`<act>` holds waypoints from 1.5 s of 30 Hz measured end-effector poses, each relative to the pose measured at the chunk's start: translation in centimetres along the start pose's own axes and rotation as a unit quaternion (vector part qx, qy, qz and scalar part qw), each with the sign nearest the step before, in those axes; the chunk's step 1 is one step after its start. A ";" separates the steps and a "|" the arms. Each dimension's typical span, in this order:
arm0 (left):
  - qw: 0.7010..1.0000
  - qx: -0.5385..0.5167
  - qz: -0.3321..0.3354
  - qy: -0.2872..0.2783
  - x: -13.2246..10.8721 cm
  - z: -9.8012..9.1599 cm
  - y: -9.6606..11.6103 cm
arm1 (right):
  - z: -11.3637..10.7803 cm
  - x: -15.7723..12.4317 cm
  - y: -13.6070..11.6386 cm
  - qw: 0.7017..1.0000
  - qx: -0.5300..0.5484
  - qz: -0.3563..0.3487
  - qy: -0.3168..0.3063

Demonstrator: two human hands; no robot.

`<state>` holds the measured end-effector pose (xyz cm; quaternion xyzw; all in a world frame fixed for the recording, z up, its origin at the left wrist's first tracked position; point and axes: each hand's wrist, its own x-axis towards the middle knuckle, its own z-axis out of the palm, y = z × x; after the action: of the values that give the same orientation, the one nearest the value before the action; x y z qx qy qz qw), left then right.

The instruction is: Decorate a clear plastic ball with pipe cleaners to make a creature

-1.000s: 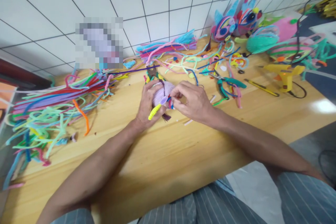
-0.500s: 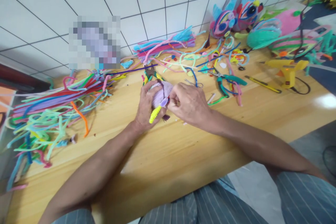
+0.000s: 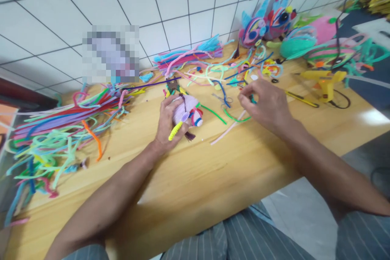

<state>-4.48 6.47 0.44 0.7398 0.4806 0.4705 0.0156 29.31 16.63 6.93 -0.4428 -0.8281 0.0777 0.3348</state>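
My left hand (image 3: 167, 124) is wrapped round a small lilac fuzzy craft figure (image 3: 186, 105), resting just over the table. A yellow spiral piece (image 3: 176, 131), a red, white and blue round piece (image 3: 196, 118) and a dark purple tassel (image 3: 190, 136) show on the figure. A green pipe cleaner (image 3: 215, 114) sticks out to its right. My right hand (image 3: 265, 99) is off to the right above the table, thumb and fingers closed in a pinch; what they hold, if anything, I cannot make out. Pliers with teal handles (image 3: 252, 98) are mostly hidden behind that hand.
Bundles of pipe cleaners lie at left (image 3: 70, 118) and along the wall (image 3: 189, 55). Dark-jawed pliers (image 3: 173, 85) are behind the figure, with small scissors (image 3: 224, 99) nearby. A yellow glue gun (image 3: 327, 83), a yellow cutter (image 3: 301, 98) and finished fuzzy figures (image 3: 252, 28) are at right.
My right hand has left the lilac figure and moved right, over the teal pliers. The figure's round coloured piece and green pipe cleaner now show. My left hand keeps its hold.
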 end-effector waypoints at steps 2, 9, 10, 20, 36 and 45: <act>1.000 -0.007 -0.005 0.006 0.0 0.1 0.0 | -0.6 -1.3 3.9 0.998 -0.045 0.041 0.000; 1.000 -0.021 -0.013 0.014 0.1 -0.1 0.1 | -1.1 -4.2 9.0 0.984 -0.134 0.095 -0.075; 1.000 -0.019 -0.009 0.016 0.2 -0.1 0.1 | -1.0 -4.1 8.8 0.983 -0.141 0.091 -0.076; 1.000 -0.020 -0.009 0.009 0.3 -0.2 0.3 | 0.6 -1.3 8.9 0.978 -0.174 0.063 -0.094; 0.997 -0.054 0.029 0.053 0.0 0.6 -0.9 | -5.1 0.4 2.3 0.838 0.505 0.154 0.138; 0.925 -0.296 -0.235 0.042 0.7 0.0 0.6 | -5.3 -8.4 -7.4 0.700 0.644 0.269 -0.149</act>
<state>-3.96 6.66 1.22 0.5475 0.4797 0.6046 0.3234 30.80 4.71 10.00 -0.3057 -0.4604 0.7438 0.3759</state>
